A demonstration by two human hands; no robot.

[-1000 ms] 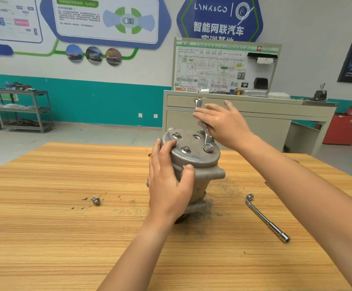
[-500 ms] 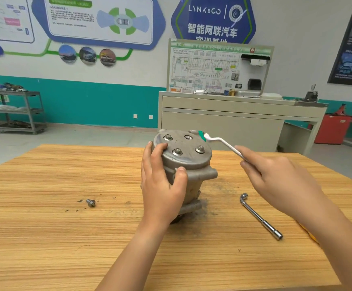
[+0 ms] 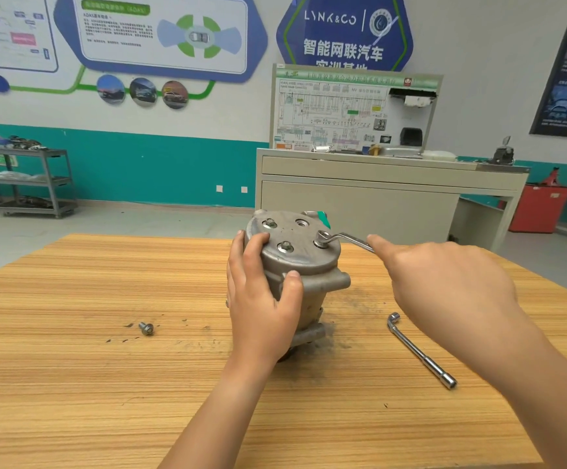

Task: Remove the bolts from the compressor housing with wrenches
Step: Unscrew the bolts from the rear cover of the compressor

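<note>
1. Returning to the end plate, the ring wrench now has its ring seated over the right-hand bolt. Half a second ago it hung clear of the plate off the far right edge, and a second ago it stood upright on that same bolt.
2. The right hand has swung out to the right and grips the outer end of the handle, with one finger laid along the shank. Its other fingers are hidden beneath it.
3. The left hand has not moved. Its fingers curl over the left rim and its thumb presses the near wall of the compressor housing, which stands upright mid-table.
4. This looks like a reset for another loosening stroke, so the bolt is probably not yet free.
5. The far-left bolt and near bolt are still in the plate. One far hole is empty, and a loose bolt lies on the table to the left.
6. The wooden table has striped grain and dark grit around the housing's base. An L-shaped socket wrench lies at near right, apart from the housing.
7. A grey cabinet carrying a wiring-diagram board stands beyond the table. A metal shelf cart is at far left and a red cabinet at far right.
</note>
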